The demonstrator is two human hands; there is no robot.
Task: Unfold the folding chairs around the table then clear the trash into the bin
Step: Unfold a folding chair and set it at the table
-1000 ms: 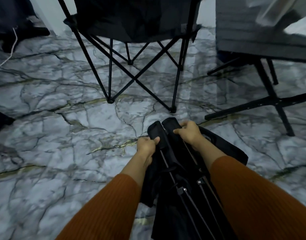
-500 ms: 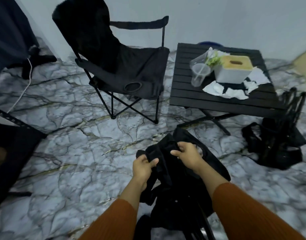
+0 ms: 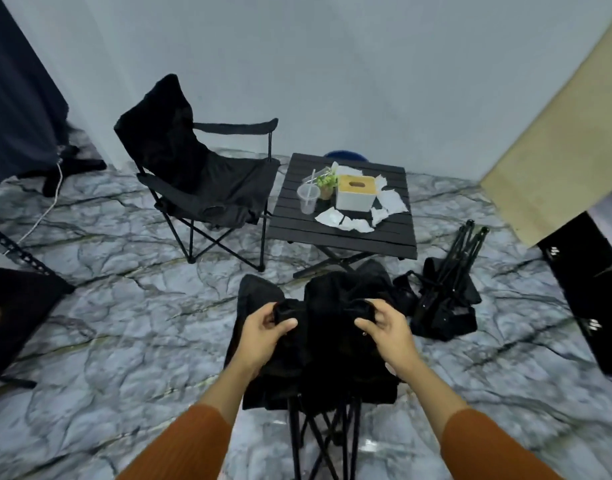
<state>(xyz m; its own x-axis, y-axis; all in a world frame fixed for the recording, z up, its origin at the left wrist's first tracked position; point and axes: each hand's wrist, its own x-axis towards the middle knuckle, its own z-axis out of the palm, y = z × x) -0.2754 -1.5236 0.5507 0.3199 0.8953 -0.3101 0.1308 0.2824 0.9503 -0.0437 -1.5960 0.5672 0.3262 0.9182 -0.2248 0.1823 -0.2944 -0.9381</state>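
Head view down onto a grey marble floor (image 3: 124,323). At 9 o'clock, far left, a dark curtain (image 3: 17,98) hangs, w/ a white cable (image 3: 50,202) trailing below it. At 11 o'clock an opened black chair (image 3: 207,181) stands upright, just beside the desk's left edge. At 12 o'clock the low black slatted desk (image 3: 297,233) carries a clear cup (image 3: 308,199) w/ straw, a small plant (image 3: 326,183), a white tissue box (image 3: 356,195) and crumpled white papers (image 3: 342,221) around the box. A blue rounded edge (image 3: 346,156) shows behind the desk, too hidden to identify. At 2 o'clock a folded chair (image 3: 446,299) lies on the floor, legs up.

At 6 o'clock, between person and desk, the half-open chair (image 3: 329,344) stands on its legs, fabric bunched. Both arms reach fwd in orange sleeves (image 3: 190,441). The left grip (image 3: 263,332) curls round the fabric's top left. The right grip (image 3: 387,332) pinches its top right.
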